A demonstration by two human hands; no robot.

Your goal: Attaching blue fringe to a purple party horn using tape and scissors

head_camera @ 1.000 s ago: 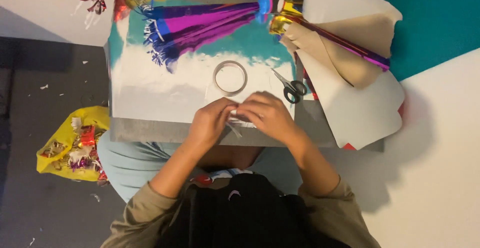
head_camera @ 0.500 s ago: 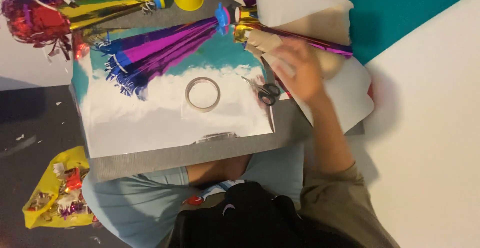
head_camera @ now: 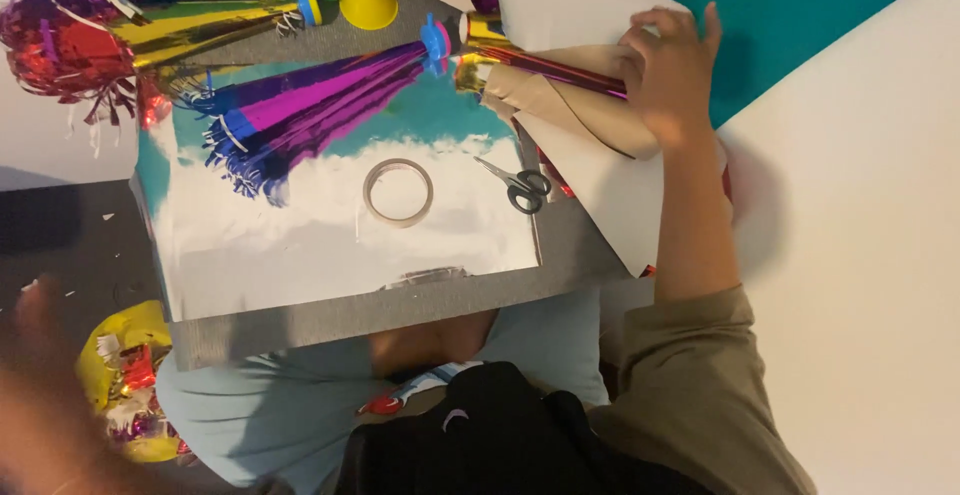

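Grey board (head_camera: pixel 400 305) across lap, shiny silver sheet (head_camera: pixel 300 245) on top, teal floor beyond. I see right hand (head_camera: pixel 668 73) at 2 o'clock, fingers curled, pressing on brown paper sheets (head_camera: pixel 590 115) and foil-wrapped stick (head_camera: pixel 560 67). Stick's long axis runs 10-to-4, passing under that hand. Left hand (head_camera: pixel 40 395) blurred at 8 o'clock, well apart; grip unreadable. Tape roll (head_camera: pixel 398 192) and scissors (head_camera: pixel 520 187) lie between, untouched.
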